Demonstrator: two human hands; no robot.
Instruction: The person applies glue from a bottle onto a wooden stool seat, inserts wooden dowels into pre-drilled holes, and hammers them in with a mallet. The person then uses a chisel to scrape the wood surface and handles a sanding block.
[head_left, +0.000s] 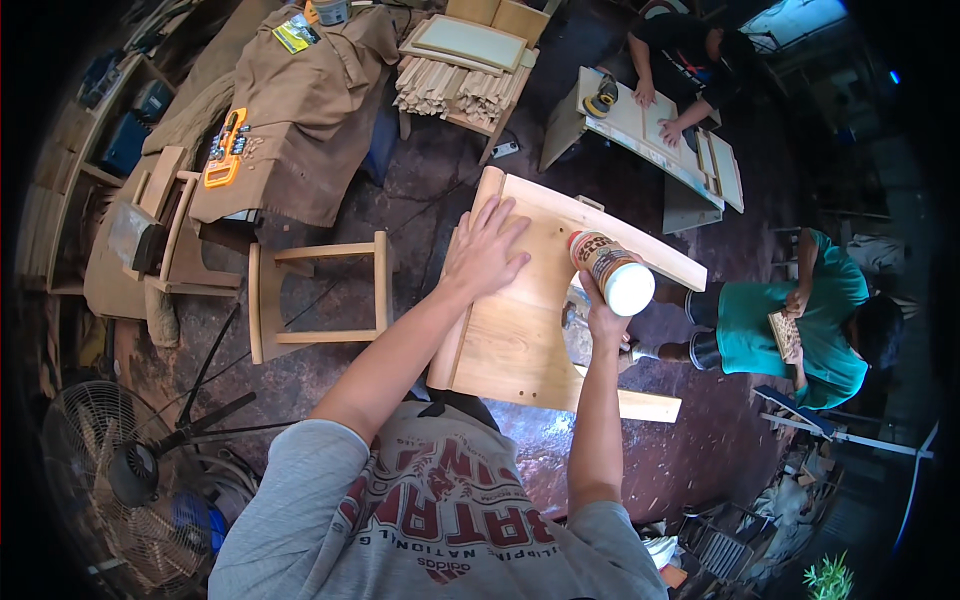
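Observation:
My left hand [485, 250] lies flat, fingers spread, on a light wooden furniture piece [510, 340] in front of me. This piece has a wide panel with a curved cut-out and two long side parts reaching to the right. In my right hand [603, 318] is a glue bottle [605, 257] with a brown and red label. The bottle is tilted, its white base toward me and its red tip pointing down near the panel by the upper side part. A few small dark holes show along the panel's near edge.
Left of the piece stands a small wooden frame [318, 340], with a floor fan [135, 470] nearer me. An orange tool case [226, 150] lies on a cloth-covered table [300, 130]. Wood strips [460, 95] are stacked behind. Two people [790, 310] work at the right and far right.

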